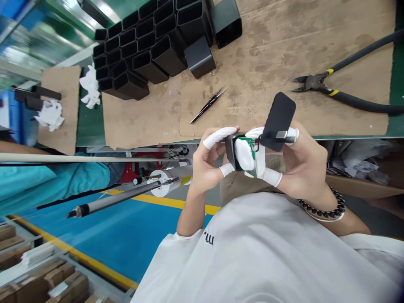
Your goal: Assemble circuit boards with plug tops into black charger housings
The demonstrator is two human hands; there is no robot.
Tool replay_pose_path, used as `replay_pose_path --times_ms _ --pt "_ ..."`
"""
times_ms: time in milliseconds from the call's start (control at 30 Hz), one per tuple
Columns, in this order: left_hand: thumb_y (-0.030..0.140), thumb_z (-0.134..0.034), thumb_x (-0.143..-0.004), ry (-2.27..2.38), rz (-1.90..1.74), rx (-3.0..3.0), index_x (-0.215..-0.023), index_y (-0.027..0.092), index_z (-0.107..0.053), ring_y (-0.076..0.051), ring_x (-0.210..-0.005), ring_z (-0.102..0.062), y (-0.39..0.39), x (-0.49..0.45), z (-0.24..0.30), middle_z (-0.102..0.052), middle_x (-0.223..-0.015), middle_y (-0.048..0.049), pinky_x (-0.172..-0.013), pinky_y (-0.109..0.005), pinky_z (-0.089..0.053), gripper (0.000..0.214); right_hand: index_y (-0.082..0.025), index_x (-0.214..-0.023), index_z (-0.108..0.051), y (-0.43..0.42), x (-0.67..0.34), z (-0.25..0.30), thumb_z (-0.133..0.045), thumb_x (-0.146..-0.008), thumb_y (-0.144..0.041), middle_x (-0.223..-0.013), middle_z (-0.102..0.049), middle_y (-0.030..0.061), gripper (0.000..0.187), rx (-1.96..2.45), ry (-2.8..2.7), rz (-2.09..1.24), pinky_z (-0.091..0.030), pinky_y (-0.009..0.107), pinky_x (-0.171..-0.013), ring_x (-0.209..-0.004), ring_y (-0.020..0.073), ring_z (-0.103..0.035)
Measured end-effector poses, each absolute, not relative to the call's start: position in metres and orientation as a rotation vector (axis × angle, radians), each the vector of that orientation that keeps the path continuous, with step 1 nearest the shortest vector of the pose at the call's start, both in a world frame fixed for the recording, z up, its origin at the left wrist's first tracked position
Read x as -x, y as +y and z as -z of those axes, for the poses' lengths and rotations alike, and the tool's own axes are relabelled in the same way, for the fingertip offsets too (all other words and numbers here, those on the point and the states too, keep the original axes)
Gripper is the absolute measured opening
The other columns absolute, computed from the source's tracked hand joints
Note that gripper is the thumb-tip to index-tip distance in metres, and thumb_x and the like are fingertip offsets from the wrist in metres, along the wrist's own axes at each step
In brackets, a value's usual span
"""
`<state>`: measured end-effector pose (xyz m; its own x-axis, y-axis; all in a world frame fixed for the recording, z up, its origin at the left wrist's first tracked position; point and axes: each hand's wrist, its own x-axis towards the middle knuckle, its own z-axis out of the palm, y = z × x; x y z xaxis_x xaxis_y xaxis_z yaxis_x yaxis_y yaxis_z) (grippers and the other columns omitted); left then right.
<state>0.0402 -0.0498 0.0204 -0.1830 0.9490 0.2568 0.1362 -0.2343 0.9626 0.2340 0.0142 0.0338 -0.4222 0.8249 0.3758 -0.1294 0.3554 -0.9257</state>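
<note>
My left hand [208,162], with white finger cots on, is closed round a black plastic housing [232,152]. A green circuit board [251,173] with a white lump [244,154] on it sits at the housing's open end, partly inside. My right hand [299,164], also in finger cots, grips the board's outer end. A black end cap [280,118] with rounded corners stands up by the right fingers, and a short dark wire runs between it and the board. A metal connector [282,134] shows beside the cap. Both hands are just off the bench's front edge.
Tweezers [208,105] and large cutting pliers [315,82] lie on the cardboard-covered bench [252,71]. Many black housings [164,54] stand in rows at the back left. A person's teal sleeve [57,181] is at the left, near a long pale bar [78,158].
</note>
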Motion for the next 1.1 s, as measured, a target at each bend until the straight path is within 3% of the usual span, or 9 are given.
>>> replay_pose_path --times_ms 133,233,467,733,967,1100 --pt "0.056 -0.092 -0.075 1.211 -1.567 -1.393 -0.13 0.031 -0.074 -0.031 -0.127 -0.072 -0.042 -0.041 -0.016 -0.072 -0.125 -0.0064 -0.114 -0.043 -0.061 0.064 -0.033 -0.122 -0.072 0.018 -0.234 -0.038 -0.084 -0.081 -0.018 -0.132 -0.07 0.0038 0.045 0.636 -1.748 -1.135 -0.062 0.044 -0.102 -0.12 0.0274 -0.07" --pt "0.057 -0.09 -0.077 1.137 -1.589 -1.412 -0.133 0.031 -0.073 -0.029 -0.13 -0.071 -0.038 -0.041 -0.013 -0.071 -0.128 -0.0049 -0.116 -0.039 -0.06 0.064 -0.032 -0.124 -0.07 0.021 -0.234 -0.039 -0.079 -0.084 -0.017 -0.129 -0.069 0.0036 0.044 0.592 -1.784 -1.042 -0.064 0.043 -0.097 -0.117 0.0263 -0.071" --pt "0.074 -0.084 -0.075 1.294 -1.441 -1.351 -0.131 0.024 -0.068 -0.038 -0.15 -0.055 -0.037 -0.04 -0.008 -0.065 -0.146 -0.009 -0.126 -0.046 -0.052 0.077 -0.026 -0.131 -0.068 0.026 -0.231 -0.038 -0.075 -0.08 -0.004 -0.126 -0.07 0.0065 0.056 0.487 -1.823 -0.895 -0.063 0.041 -0.099 -0.12 0.0237 -0.071" --pt "0.075 -0.073 -0.086 1.401 -1.411 -1.563 -0.135 0.024 -0.065 -0.037 -0.151 -0.054 -0.035 -0.04 -0.011 -0.066 -0.145 -0.0083 -0.126 -0.05 -0.051 0.071 -0.041 -0.137 -0.067 0.026 -0.235 -0.043 -0.076 -0.074 -0.001 -0.131 -0.071 0.0018 0.075 0.499 -1.786 -1.024 -0.065 0.043 -0.099 -0.12 0.028 -0.071" --pt "0.071 -0.065 -0.095 1.435 -1.374 -1.689 -0.139 0.023 -0.063 -0.034 -0.148 -0.058 -0.035 -0.04 -0.015 -0.066 -0.145 -0.0091 -0.122 -0.048 -0.055 0.065 -0.046 -0.136 -0.068 0.024 -0.237 -0.044 -0.077 -0.073 0.0 -0.128 -0.071 0.0013 0.078 0.552 -1.772 -1.052 -0.063 0.044 -0.092 -0.111 0.0281 -0.071" --pt "0.072 -0.065 -0.094 1.564 -1.268 -1.693 -0.14 0.023 -0.062 -0.037 -0.153 -0.051 -0.037 -0.039 -0.014 -0.064 -0.149 -0.0105 -0.123 -0.05 -0.054 0.068 -0.048 -0.135 -0.069 0.026 -0.236 -0.045 -0.077 -0.075 -0.001 -0.127 -0.071 0.0009 0.076 0.537 -1.766 -1.088 -0.062 0.047 -0.097 -0.114 0.0294 -0.07"
